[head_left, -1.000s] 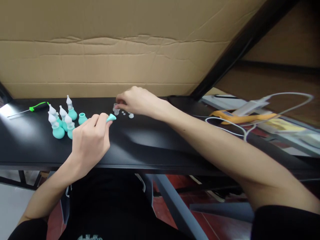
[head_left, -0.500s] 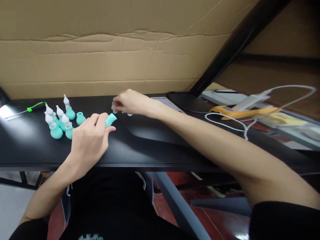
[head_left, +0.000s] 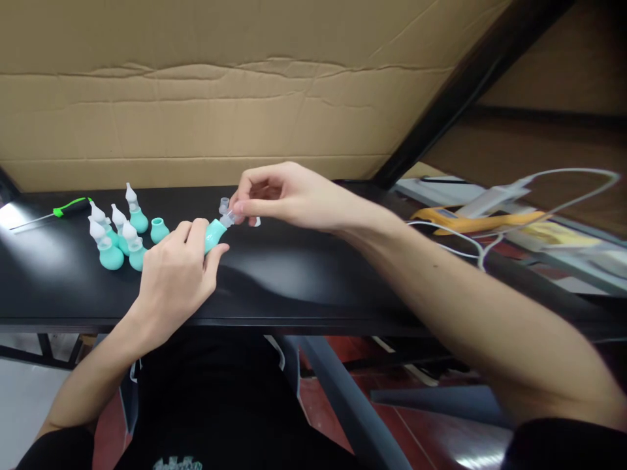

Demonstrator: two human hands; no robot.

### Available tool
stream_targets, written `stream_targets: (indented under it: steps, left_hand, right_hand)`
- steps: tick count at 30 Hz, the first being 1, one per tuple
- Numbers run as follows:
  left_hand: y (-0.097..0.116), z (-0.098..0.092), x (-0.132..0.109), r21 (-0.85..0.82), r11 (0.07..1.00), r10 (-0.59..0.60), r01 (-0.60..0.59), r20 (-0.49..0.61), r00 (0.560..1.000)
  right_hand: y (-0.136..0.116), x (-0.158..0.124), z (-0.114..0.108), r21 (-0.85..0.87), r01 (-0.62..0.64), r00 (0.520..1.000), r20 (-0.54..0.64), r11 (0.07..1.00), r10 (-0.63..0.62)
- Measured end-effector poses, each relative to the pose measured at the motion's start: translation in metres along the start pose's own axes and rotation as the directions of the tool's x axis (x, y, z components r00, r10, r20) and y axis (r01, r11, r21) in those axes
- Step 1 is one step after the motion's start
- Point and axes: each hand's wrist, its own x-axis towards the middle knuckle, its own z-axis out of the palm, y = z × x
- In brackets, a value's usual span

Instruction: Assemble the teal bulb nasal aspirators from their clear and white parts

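Observation:
My left hand (head_left: 179,274) is wrapped round a teal squeeze bulb (head_left: 214,235), whose neck points up and to the right. In a pinch, my right hand (head_left: 274,196) holds a small clear plastic connector (head_left: 228,219) right at the mouth of that bulb. How far the connector sits in the mouth I cannot tell. Another small clear piece (head_left: 224,203) stands on the table just behind, and one more (head_left: 257,222) shows under my right fingers. To the left are several teal bulbs with white nozzles (head_left: 112,255) and one teal bulb without a nozzle (head_left: 159,230).
A screwdriver with a green and black handle (head_left: 71,208) lies at the left of the black table (head_left: 294,287). Cardboard (head_left: 220,124) rises behind. At the right are a yellow tool (head_left: 480,220) and a looping white cable (head_left: 578,171).
My right hand has come from the small clear pieces at the back toward me, bringing a clear connector to the bulb's mouth. My left hand has barely moved and keeps its hold.

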Motion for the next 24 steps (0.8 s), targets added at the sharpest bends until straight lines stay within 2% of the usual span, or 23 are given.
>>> stream_targets:
  steps: [4, 8, 13, 20, 24]
  left_hand:
    - [-0.002, 0.0, 0.002, -0.028, 0.995, 0.097, -0.098, -0.046, 0.994]
    - [-0.003, -0.001, 0.006, -0.025, 0.985, 0.169, -0.173, -0.115, 0.979]
    - [-0.005, -0.002, 0.007, 0.062, 0.985, 0.167, -0.161, -0.131, 0.977]
    - [-0.012, -0.003, 0.007, 0.096, 0.975, 0.202, -0.2, -0.014, 0.979]
    - [-0.011, -0.004, 0.006, 0.095, 0.968, 0.237, -0.232, -0.046, 0.97]
  right_hand:
    - [0.011, -0.013, 0.02, 0.232, 0.078, 0.988, -0.145, 0.97, -0.045]
    - [0.016, -0.014, 0.027, 0.349, 0.144, 0.975, -0.21, 0.926, -0.072]
    - [0.014, -0.021, 0.031, 0.294, 0.192, 0.972, -0.19, 0.936, -0.139]
    - [0.02, -0.024, 0.041, 0.279, 0.285, 0.95, -0.206, 0.917, -0.233]
    - [0.022, -0.026, 0.045, 0.262, 0.304, 0.941, -0.235, 0.916, -0.245]
